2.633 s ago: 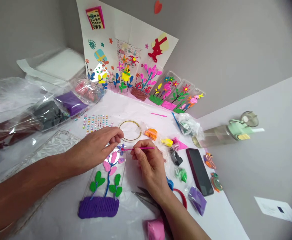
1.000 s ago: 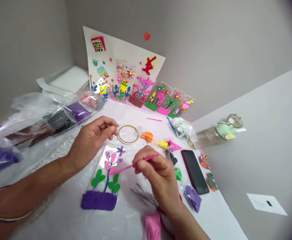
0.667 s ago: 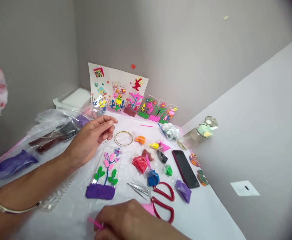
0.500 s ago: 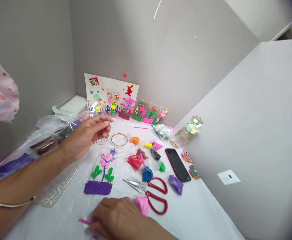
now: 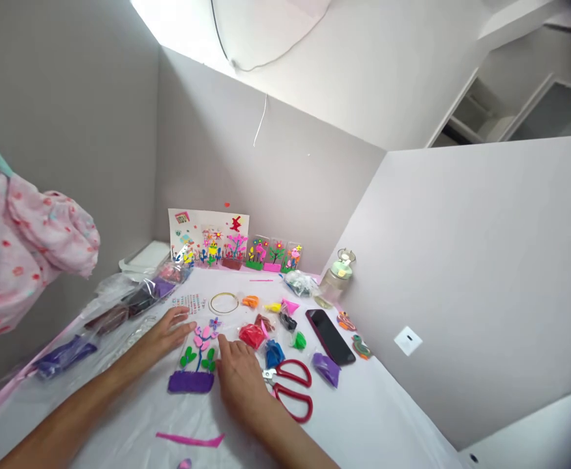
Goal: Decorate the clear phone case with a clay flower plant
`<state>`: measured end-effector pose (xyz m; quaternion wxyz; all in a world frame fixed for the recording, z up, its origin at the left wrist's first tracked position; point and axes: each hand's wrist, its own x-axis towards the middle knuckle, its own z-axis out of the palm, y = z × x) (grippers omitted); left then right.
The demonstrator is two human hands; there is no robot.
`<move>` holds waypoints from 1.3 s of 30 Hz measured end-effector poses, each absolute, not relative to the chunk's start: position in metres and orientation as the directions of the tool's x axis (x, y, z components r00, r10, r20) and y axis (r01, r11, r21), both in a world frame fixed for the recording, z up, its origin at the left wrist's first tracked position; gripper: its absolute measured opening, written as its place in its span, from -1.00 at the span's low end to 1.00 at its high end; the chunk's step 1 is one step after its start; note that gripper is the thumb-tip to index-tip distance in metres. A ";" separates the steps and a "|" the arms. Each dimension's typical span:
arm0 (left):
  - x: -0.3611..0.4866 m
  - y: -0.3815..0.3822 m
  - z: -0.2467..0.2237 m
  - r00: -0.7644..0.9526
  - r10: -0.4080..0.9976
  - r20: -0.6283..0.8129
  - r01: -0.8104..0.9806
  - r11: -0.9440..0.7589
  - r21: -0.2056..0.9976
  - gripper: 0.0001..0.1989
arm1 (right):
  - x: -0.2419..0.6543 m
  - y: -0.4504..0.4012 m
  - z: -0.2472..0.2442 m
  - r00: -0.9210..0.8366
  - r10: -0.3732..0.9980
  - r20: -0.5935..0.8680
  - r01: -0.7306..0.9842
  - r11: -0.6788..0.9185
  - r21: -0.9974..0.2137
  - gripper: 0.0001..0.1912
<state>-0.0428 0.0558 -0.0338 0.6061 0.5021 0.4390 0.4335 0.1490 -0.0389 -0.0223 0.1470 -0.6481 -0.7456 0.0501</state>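
A clear phone-case-like panel (image 5: 180, 342) lies flat on the white table cover, decorated in clay with a pink-petalled plant (image 5: 202, 337), green leaves and a purple base (image 5: 190, 382). My left hand (image 5: 172, 331) rests at its upper left edge, fingers stretched out and apart. On the opposite side, my right hand (image 5: 240, 372) has its fingertips at the right edge, fingers slightly bent and nothing visible gripped. Nearer to me lies a thin pink plastic clay tool (image 5: 190, 441). Red-handled scissors (image 5: 292, 391) lie beside my right hand, their blades hidden behind it.
Wrapped clay lumps, among them red (image 5: 252, 336), blue (image 5: 274, 354) and purple (image 5: 326, 369), lie to the right. Beyond them are a phone (image 5: 330, 337) and a jar (image 5: 334, 284). A bangle (image 5: 223, 303) lies behind the panel. Plastic bags (image 5: 133, 299) cover the left side.
My right hand has let go of the pink clay tool and moved up to the panel's right edge. My left hand has come down to its upper left. The view has tilted upward.
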 end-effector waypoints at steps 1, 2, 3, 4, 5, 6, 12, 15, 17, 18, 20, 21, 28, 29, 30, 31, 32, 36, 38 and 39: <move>-0.041 0.057 -0.037 0.241 0.966 -0.090 -0.087 0.114 0.990 -0.31 | 0.148 -0.039 -0.026 -0.110 0.980 0.166 0.946 0.154 -0.285 -0.42; -0.039 0.058 -0.040 0.236 0.968 -0.087 -0.094 0.112 0.989 -0.35 | 0.147 -0.039 -0.028 -0.103 0.979 0.178 0.938 0.155 -0.310 -0.41; -0.039 0.061 -0.044 0.227 0.970 -0.084 -0.108 0.111 0.988 -0.39 | 0.148 -0.038 -0.031 -0.094 0.977 0.190 0.928 0.155 -0.339 -0.40; -0.038 0.063 -0.047 0.214 0.973 -0.083 -0.127 0.112 0.985 -0.44 | 0.149 -0.038 -0.033 -0.083 0.976 0.203 0.913 0.156 -0.377 -0.39; -0.039 0.067 -0.051 0.196 0.977 -0.084 -0.151 0.114 0.982 -0.48 | 0.151 -0.037 -0.035 -0.064 0.975 0.214 0.889 0.153 -0.431 -0.38; -0.039 0.070 -0.054 0.175 0.981 -0.085 -0.178 0.117 0.977 -0.52 | 0.153 -0.036 -0.037 -0.041 0.974 0.224 0.856 0.150 -0.495 -0.38; -0.042 0.086 -0.079 0.125 0.985 -0.117 -0.293 0.149 0.944 -0.70 | 0.164 -0.025 -0.047 0.047 0.976 0.213 0.589 0.145 -0.795 -0.42; -0.042 0.089 -0.086 0.146 0.983 -0.109 -0.332 0.152 0.931 -0.65 | 0.169 -0.023 -0.048 0.096 0.971 0.217 0.497 0.142 -0.856 -0.44; -0.042 0.090 -0.088 0.166 0.981 -0.098 -0.362 0.153 0.919 -0.56 | 0.172 -0.022 -0.049 0.125 0.968 0.216 0.438 0.141 -0.888 -0.43; -0.043 0.090 -0.088 0.180 0.979 -0.098 -0.377 0.161 0.912 -0.51 | 0.173 -0.022 -0.049 0.134 0.969 0.207 0.403 0.138 -0.905 -0.42; -0.044 0.090 -0.085 0.217 0.970 -0.105 -0.404 0.187 0.895 -0.46 | 0.174 -0.020 -0.051 0.139 0.975 0.171 0.315 0.120 -0.941 -0.40; -0.045 0.088 -0.083 0.242 0.964 -0.109 -0.416 0.205 0.886 -0.45 | 0.174 -0.019 -0.052 0.138 0.980 0.145 0.266 0.104 -0.958 -0.38; -0.047 0.076 -0.059 0.429 0.901 -0.061 -0.493 0.290 0.820 -0.40 | 0.172 -0.012 -0.045 0.004 1.000 -0.015 -0.067 -0.014 -0.998 -0.44; -0.047 0.075 -0.056 0.444 0.894 -0.052 -0.502 0.296 0.813 -0.39 | 0.172 -0.012 -0.042 -0.027 0.999 -0.028 -0.105 -0.031 -0.994 -0.48; -0.048 0.074 -0.054 0.456 0.889 -0.045 -0.510 0.303 0.805 -0.40 | 0.173 -0.012 -0.039 -0.052 0.998 -0.036 -0.140 -0.043 -0.989 -0.52; -0.048 0.074 -0.053 0.468 0.883 -0.042 -0.515 0.311 0.799 -0.42 | 0.174 -0.012 -0.036 -0.066 0.997 -0.039 -0.172 -0.050 -0.984 -0.53; -0.048 0.074 -0.052 0.481 0.876 -0.042 -0.517 0.322 0.793 -0.45 | 0.175 -0.012 -0.033 -0.070 0.997 -0.038 -0.201 -0.051 -0.978 -0.52; -0.044 0.071 -0.054 0.544 0.836 -0.069 -0.483 0.379 0.789 -0.67 | 0.182 -0.010 -0.028 -0.032 0.999 -0.019 -0.295 -0.028 -0.955 -0.44; -0.041 0.067 -0.056 0.579 0.811 -0.082 -0.452 0.403 0.796 -0.72 | 0.185 -0.009 -0.027 -0.013 1.000 -0.015 -0.324 -0.019 -0.946 -0.42; -0.039 0.064 -0.056 0.595 0.799 -0.083 -0.440 0.410 0.799 -0.74 | 0.186 -0.009 -0.027 -0.007 1.000 -0.016 -0.333 -0.017 -0.943 -0.42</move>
